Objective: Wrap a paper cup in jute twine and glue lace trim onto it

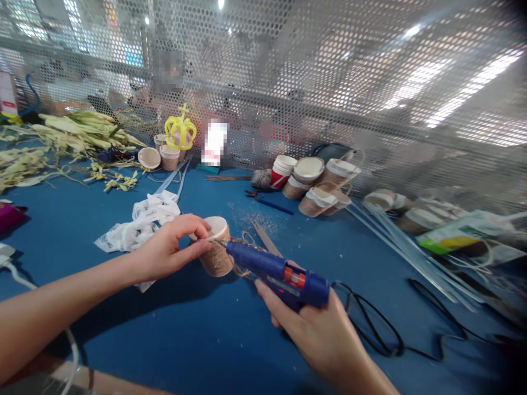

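A small cup wrapped in brown twine [217, 259], with a pale rim and inside, tilts above the blue table at the middle of the view. My left hand [177, 244] grips its rim from the left, with fingers at the opening and thumb on the near side. In my right hand [310, 323] is a blue hot glue gun [267, 265], its nozzle pointing left at the cup's upper side. The nozzle tip is close to my left thumb; I cannot tell whether it touches the cup. Loose twine hangs between cup and gun. A scissors-like metal blade [265, 238] lies behind the gun.
Crumpled white lace [152, 214] lies left of the cup. Twine-wrapped cups [319, 200], pliers [269, 203] and a twine ball [261, 179] stand behind. Clear glue sticks [411, 252] and a black cable [379, 323] are right. Dried husks [78, 131] and a yellow crown [180, 131] sit back left.
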Demonstrator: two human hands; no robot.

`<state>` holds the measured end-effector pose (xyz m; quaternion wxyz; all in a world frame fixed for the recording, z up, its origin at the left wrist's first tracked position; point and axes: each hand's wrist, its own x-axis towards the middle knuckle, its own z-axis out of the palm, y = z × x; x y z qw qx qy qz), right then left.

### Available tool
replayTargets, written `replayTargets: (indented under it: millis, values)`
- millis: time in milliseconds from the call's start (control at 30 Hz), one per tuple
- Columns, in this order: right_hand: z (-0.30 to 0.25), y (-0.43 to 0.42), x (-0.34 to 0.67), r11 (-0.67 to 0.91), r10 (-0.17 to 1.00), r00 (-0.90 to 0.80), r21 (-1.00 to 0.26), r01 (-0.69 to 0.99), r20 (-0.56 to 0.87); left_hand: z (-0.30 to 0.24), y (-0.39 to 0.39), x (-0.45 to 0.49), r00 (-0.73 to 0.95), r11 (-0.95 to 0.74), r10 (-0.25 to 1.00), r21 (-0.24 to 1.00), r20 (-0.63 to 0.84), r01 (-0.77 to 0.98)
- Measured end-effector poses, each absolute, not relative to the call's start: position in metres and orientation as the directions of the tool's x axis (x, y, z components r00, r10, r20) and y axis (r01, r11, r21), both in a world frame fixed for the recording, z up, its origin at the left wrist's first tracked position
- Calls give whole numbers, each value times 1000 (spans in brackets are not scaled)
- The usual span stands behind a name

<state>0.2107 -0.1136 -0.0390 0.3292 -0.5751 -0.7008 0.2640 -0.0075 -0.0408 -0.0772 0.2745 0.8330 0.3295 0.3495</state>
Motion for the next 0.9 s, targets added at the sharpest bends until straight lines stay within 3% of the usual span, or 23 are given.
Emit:
replayTargets:
  millis: [900]
  values:
    - [-43, -115, 209, 187, 981, -81, -756, 628, 176, -81, -38, -8, 551, -649, 722, 685, 419, 331]
